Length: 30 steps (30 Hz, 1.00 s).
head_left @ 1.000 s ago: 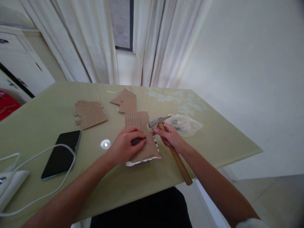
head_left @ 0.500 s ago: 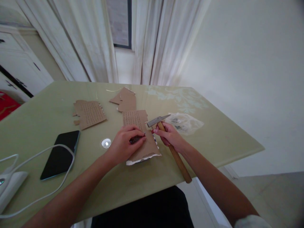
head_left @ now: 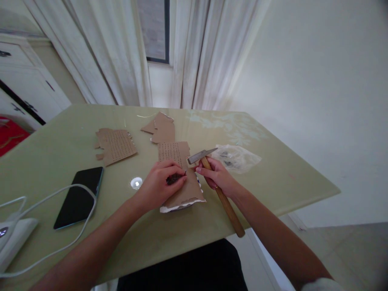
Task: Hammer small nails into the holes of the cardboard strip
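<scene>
My left hand (head_left: 160,184) rests on a brown cardboard piece (head_left: 182,178) dotted with small holes and pinches small dark nails (head_left: 173,179) against it. My right hand (head_left: 217,176) grips the wooden handle of a hammer (head_left: 222,196) near its metal head (head_left: 201,155), which hovers just above the cardboard, right of my left fingertips. A white layer shows under the cardboard's near edge.
Two more cardboard pieces (head_left: 117,144) (head_left: 162,128) lie farther back on the green glass table (head_left: 273,182). A clear plastic bag (head_left: 238,157) with small dark items sits right of the hammer. A black phone (head_left: 79,196), white cable (head_left: 45,202) and white device (head_left: 12,238) lie left.
Almost nothing moved: the hammer head and both hands stay over the cardboard, with only slight shifts of the view.
</scene>
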Available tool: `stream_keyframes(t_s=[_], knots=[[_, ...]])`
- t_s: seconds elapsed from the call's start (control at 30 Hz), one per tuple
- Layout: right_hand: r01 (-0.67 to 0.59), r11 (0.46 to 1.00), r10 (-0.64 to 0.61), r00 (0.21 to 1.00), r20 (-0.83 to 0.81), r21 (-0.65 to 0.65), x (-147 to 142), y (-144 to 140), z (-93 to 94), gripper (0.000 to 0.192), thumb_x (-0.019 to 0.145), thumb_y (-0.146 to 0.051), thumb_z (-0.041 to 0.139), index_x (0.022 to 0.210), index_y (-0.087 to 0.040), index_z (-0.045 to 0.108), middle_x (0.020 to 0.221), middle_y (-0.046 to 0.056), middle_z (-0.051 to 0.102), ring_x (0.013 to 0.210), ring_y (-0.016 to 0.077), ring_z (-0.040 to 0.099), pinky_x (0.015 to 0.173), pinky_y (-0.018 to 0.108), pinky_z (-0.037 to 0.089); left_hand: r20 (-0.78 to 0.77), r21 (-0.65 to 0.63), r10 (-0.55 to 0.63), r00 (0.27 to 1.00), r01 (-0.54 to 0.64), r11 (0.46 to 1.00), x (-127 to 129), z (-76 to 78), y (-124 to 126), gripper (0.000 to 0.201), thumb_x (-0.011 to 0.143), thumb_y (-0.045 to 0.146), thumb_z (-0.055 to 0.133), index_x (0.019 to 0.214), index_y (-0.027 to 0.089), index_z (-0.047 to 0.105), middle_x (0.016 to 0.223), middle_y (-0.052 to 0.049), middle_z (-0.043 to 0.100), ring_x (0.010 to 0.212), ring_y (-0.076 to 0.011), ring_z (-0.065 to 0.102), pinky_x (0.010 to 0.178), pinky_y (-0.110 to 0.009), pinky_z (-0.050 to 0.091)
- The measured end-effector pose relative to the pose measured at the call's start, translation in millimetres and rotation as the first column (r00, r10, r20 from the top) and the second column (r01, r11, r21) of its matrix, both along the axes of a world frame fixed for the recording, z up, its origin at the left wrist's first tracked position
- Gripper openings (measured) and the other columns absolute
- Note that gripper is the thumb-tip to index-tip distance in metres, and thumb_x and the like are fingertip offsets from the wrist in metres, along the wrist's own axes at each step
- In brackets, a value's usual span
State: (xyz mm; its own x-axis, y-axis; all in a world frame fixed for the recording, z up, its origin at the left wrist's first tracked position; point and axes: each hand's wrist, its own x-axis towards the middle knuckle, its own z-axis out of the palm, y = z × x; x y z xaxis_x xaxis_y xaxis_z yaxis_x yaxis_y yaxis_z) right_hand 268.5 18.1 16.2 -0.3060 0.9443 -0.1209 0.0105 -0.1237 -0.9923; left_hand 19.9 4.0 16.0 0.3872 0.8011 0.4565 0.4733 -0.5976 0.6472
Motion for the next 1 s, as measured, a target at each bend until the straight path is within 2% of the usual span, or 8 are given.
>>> stream_keyframes(t_s=[0.07, 0.13, 0.27, 0.37, 0.47, 0.6, 0.7, 1.0], knots=[[0.002, 1.0, -0.002, 1.0, -0.013, -0.012, -1, -1, -0.6, 0.038, 0.083, -0.043, 0.089, 0.091, -0.023, 0.057, 0.056, -0.014, 0.048, 0.033, 0.0033, 0.031, 0.029, 0.016, 0.022, 0.002, -0.005, 0.001, 1.0, -0.001, 1.0, -1, 2.1, 0, 0.012, 0.099, 0.031, 0.074, 0.095, 0.023, 0.082, 0.101, -0.003, 0.078, 0.088, -0.0192, 0.072, 0.09, -0.036, 0.054], [0.008, 1.0, -0.009, 0.999, -0.035, -0.025, -2, -1, -0.6, 0.039, 0.081, -0.042, 0.091, 0.092, -0.022, 0.058, 0.063, -0.012, 0.057, 0.033, 0.0024, 0.034, 0.03, 0.016, 0.023, 0.017, -0.014, -0.007, 1.0, 0.008, 1.0, -2, 3.5, 1, 0.012, 0.099, 0.031, 0.074, 0.096, 0.023, 0.082, 0.1, -0.003, 0.078, 0.086, -0.0184, 0.072, 0.087, -0.035, 0.054], [0.034, 0.999, -0.036, 0.998, -0.058, -0.042, -4, -1, -0.4, 0.045, 0.074, -0.037, 0.096, 0.093, -0.021, 0.058, 0.097, -0.002, 0.077, 0.035, -0.0009, 0.041, 0.03, 0.016, 0.026, 0.064, -0.083, -0.054, 0.997, 0.059, 0.995, -5, 4.2, 5, 0.017, 0.101, 0.035, 0.073, 0.097, 0.022, 0.084, 0.099, -0.004, 0.078, 0.081, -0.0163, 0.071, 0.074, -0.029, 0.054], [0.049, 0.998, -0.051, 0.997, -0.057, -0.046, -5, 0, -0.9, 0.046, 0.073, -0.036, 0.097, 0.093, -0.021, 0.059, 0.103, 0.0, 0.079, 0.036, -0.0011, 0.042, 0.031, 0.017, 0.028, 0.07, -0.117, -0.075, 0.995, 0.083, 0.99, -8, 3.0, 8, 0.02, 0.102, 0.038, 0.073, 0.097, 0.023, 0.084, 0.1, -0.004, 0.078, 0.082, -0.0169, 0.072, 0.073, -0.029, 0.054], [0.052, 0.998, -0.055, 0.997, -0.06, -0.037, -5, -1, -2.3, 0.045, 0.074, -0.035, 0.096, 0.094, -0.021, 0.059, 0.105, 0.0, 0.078, 0.037, -0.0008, 0.043, 0.031, 0.017, 0.029, 0.023, -0.079, -0.061, 0.998, 0.063, 0.995, -10, 0.3, 10, 0.018, 0.101, 0.039, 0.074, 0.096, 0.025, 0.084, 0.102, -0.004, 0.08, 0.094, -0.0213, 0.073, 0.088, -0.036, 0.053], [0.049, 0.998, -0.051, 0.997, -0.053, -0.032, -3, -2, -5.1, 0.043, 0.076, -0.033, 0.094, 0.099, -0.021, 0.06, 0.088, -0.006, 0.072, 0.037, 0.0002, 0.043, 0.033, 0.016, 0.029, -0.037, -0.032, 0.024, 0.999, -0.025, 0.999, -9, -2.7, 10, 0.014, 0.1, 0.038, 0.076, 0.096, 0.028, 0.084, 0.108, -0.003, 0.082, 0.105, -0.0269, 0.073, 0.105, -0.048, 0.045], [0.034, 0.999, -0.036, 0.997, -0.074, -0.03, -1, -4, -6.5, 0.041, 0.076, -0.03, 0.092, 0.099, -0.022, 0.059, 0.079, -0.009, 0.067, 0.036, 0.0009, 0.041, 0.033, 0.016, 0.029, -0.011, -0.045, 0.06, 0.998, -0.061, 0.997, -7, -3.0, 9, 0.015, 0.1, 0.04, 0.075, 0.097, 0.028, 0.083, 0.111, -0.005, 0.082, 0.108, -0.0286, 0.071, 0.105, -0.05, 0.045], [0.022, 0.999, -0.025, 0.995, -0.099, -0.039, -2, -6, -3.5, 0.043, 0.074, -0.03, 0.095, 0.098, -0.022, 0.059, 0.116, 0.001, 0.077, 0.036, -0.0023, 0.042, 0.032, 0.017, 0.027, 0.074, -0.05, 0.054, 0.996, -0.05, 0.998, -7, -6.0, 12, 0.016, 0.099, 0.039, 0.074, 0.099, 0.026, 0.083, 0.11, -0.007, 0.081, 0.108, -0.0283, 0.072, 0.102, -0.049, 0.051]])
